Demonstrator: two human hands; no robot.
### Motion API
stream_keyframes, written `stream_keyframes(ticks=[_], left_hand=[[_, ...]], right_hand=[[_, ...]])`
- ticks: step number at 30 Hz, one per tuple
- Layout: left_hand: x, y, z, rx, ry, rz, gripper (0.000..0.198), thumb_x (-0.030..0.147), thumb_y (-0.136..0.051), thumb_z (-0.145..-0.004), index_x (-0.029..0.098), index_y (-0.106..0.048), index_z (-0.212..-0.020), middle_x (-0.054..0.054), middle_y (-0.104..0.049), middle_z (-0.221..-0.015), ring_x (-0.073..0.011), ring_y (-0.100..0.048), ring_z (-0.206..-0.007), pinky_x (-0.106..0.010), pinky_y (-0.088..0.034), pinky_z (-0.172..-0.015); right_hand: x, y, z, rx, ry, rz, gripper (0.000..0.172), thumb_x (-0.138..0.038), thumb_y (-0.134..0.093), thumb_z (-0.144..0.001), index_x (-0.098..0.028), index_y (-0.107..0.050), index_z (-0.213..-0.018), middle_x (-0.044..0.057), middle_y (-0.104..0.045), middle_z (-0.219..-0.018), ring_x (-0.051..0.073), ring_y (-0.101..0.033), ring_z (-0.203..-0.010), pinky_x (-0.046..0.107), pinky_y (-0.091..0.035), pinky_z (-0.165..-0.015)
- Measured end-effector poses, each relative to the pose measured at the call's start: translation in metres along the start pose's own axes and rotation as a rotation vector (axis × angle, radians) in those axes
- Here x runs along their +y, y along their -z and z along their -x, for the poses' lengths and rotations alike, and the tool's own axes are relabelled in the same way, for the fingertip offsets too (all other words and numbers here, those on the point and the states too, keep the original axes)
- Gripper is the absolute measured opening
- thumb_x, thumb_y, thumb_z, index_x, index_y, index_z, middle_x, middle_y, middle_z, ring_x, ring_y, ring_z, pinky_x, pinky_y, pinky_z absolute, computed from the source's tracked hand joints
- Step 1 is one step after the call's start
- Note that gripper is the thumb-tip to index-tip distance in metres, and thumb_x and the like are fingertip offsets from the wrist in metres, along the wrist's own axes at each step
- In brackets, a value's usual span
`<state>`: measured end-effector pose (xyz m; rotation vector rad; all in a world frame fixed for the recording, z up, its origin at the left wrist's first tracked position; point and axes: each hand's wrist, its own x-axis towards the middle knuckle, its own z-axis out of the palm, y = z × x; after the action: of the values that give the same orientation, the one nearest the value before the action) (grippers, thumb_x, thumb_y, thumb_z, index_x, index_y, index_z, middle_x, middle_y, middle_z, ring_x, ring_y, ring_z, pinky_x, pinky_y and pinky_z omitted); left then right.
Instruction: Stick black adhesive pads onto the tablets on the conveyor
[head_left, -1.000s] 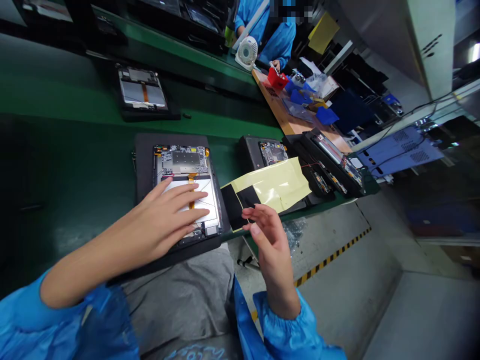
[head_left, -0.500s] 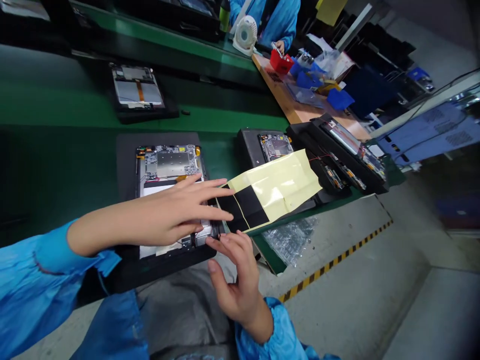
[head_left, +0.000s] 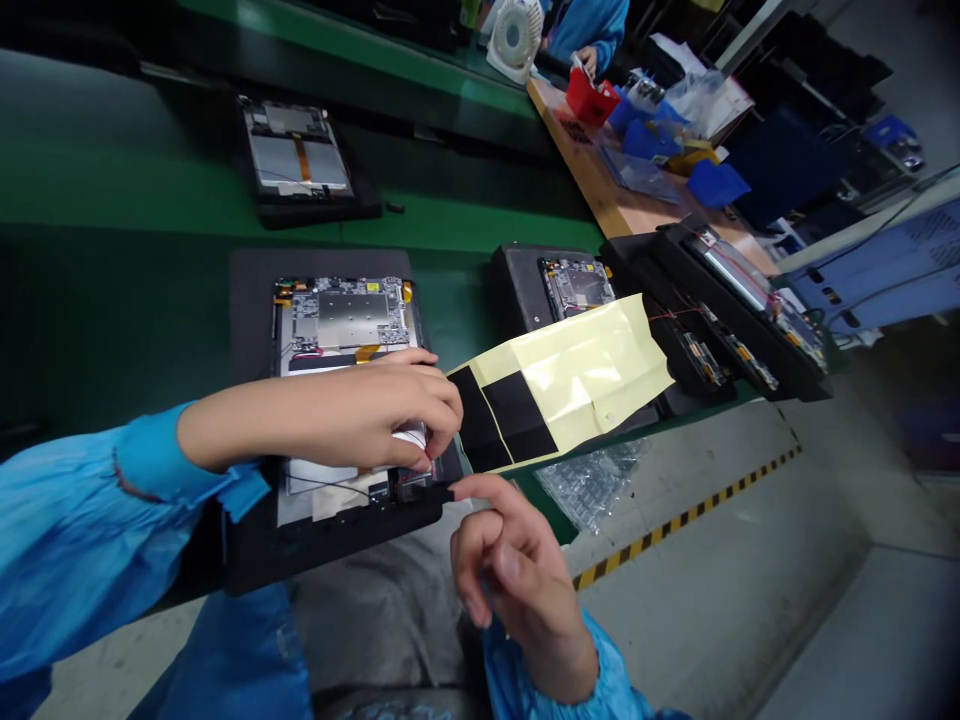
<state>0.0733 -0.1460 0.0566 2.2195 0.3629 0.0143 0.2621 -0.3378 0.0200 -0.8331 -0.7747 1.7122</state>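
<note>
Bunching my left hand (head_left: 360, 415) where its fingers lay spread a moment ago, I have that grip closed to a pinch at the near edge of the open tablet (head_left: 341, 400), over a white strip (head_left: 412, 437); I cannot tell whether it has hold of the strip. My right hand (head_left: 517, 580) has dropped back and curled, empty as far as I can see, its index fingertip just beside a thin black strip (head_left: 439, 492) at the tablet's edge. The yellow liner sheet (head_left: 559, 385), with its two black pads, lies just beside my left fingers, reaching out over the next tablet's mat. The open tablet sits on a dark mat (head_left: 322, 265) on the green bench (head_left: 187, 225), its metal-shielded circuit board (head_left: 345, 320) farthest from me. A bubble-wrap bag (head_left: 589, 485) lies on the floor below. Farther off, a co-worker's hand (head_left: 587, 60) stands near a red bin (head_left: 591, 97) and a white fan (head_left: 516, 35).
</note>
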Motion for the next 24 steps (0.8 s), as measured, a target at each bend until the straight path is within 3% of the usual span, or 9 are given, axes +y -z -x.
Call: stream_keyframes(ticks=[2,5,10,17,24], left_hand=[[0.0,0.003,-0.004,-0.01,0.0,0.001,0.025,0.005,-0.077,-0.089,0.025,-0.073,-0.075,0.007,-0.078,-0.116,-0.0163,-0.067,-0.113,-0.044,-0.021,-0.131],[-0.002,0.007,-0.009,-0.021,0.003,-0.023,0.023,0.007,-0.081,-0.086,0.026,-0.075,-0.076,0.007,-0.08,-0.116,-0.0182,-0.064,-0.112,-0.037,-0.032,-0.114],[0.0,0.013,-0.014,-0.068,0.01,-0.052,0.019,0.01,-0.082,-0.086,0.026,-0.076,-0.078,0.007,-0.081,-0.114,-0.018,-0.062,-0.104,-0.033,-0.034,-0.096],[0.0,0.014,-0.016,-0.088,0.012,-0.025,0.02,0.007,-0.081,-0.085,0.026,-0.077,-0.079,0.008,-0.081,-0.113,-0.0169,-0.063,-0.106,-0.034,-0.031,-0.1],[-0.001,0.012,-0.014,-0.078,0.007,-0.027,0.019,0.011,-0.081,-0.088,0.027,-0.077,-0.077,0.008,-0.082,-0.116,-0.0174,-0.064,-0.108,-0.033,-0.034,-0.101]], right_hand=[[-0.004,-0.002,-0.005,-0.044,-0.095,-0.052,0.042,-0.051,-0.078,-0.102,-0.021,-0.073,-0.132,-0.007,-0.06,-0.06,0.007,-0.037,-0.044,0.019,-0.031,-0.046],[-0.004,-0.004,-0.01,-0.038,-0.118,-0.06,0.041,-0.05,-0.077,-0.104,-0.021,-0.072,-0.132,-0.008,-0.058,-0.059,0.005,-0.035,-0.043,0.017,-0.028,-0.045],[-0.001,-0.003,-0.011,-0.007,-0.134,-0.039,0.038,-0.049,-0.073,-0.107,-0.022,-0.071,-0.134,-0.01,-0.056,-0.058,0.004,-0.031,-0.043,0.016,-0.027,-0.044],[-0.003,0.001,-0.008,0.06,-0.165,0.055,0.041,-0.05,-0.072,-0.108,-0.021,-0.068,-0.136,-0.01,-0.056,-0.057,0.004,-0.033,-0.043,0.016,-0.027,-0.045],[-0.004,-0.001,-0.002,0.078,-0.175,0.137,0.054,-0.052,-0.074,-0.106,-0.019,-0.063,-0.147,-0.009,-0.059,-0.058,0.006,-0.035,-0.044,0.018,-0.031,-0.046]])
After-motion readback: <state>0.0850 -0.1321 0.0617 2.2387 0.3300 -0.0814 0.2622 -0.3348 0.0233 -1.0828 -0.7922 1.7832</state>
